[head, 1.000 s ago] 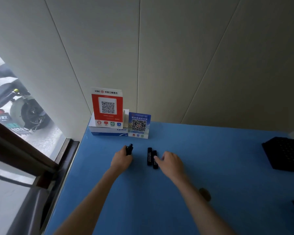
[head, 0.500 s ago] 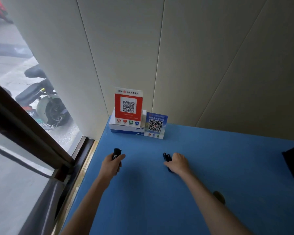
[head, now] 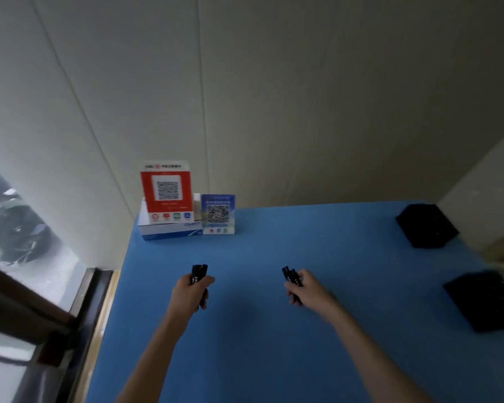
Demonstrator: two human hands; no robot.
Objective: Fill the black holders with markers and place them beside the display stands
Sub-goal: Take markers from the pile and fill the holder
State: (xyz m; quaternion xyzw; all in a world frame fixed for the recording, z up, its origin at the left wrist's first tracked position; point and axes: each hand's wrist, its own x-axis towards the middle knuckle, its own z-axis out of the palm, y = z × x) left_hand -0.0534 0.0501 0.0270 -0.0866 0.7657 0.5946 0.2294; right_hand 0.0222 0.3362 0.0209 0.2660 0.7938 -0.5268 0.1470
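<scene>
Blue matting covers the bench [head: 317,359] before me, which runs back to a pale panelled wall [head: 303,97], with a window [head: 18,257] along its left edge.

My left hand [head: 191,292] is curled round black markers [head: 198,276] whose ends stick up past my knuckles; I count what looks like two, though blur makes the number uncertain. My right hand [head: 309,289] is likewise closed round a second bunch of black markers [head: 290,277], their ends pointing up and to the left out of my fist. Both hands hover over the middle of the bench, well apart from each other, with bare blue matting between them.

Two black holders sit by the right edge of the bench: the far holder [head: 426,225] near the back right corner and the near holder [head: 483,301] closer to me. Both are dark and blurred, so I cannot tell what they contain. They stand well apart from my right hand.

At the back left corner a red QR display stand [head: 166,191] rests on a white and blue box [head: 169,229], and a smaller blue QR display stand [head: 218,213] stands just beside it on the right, touching the box. A scooter [head: 18,234] shows through the window.
</scene>
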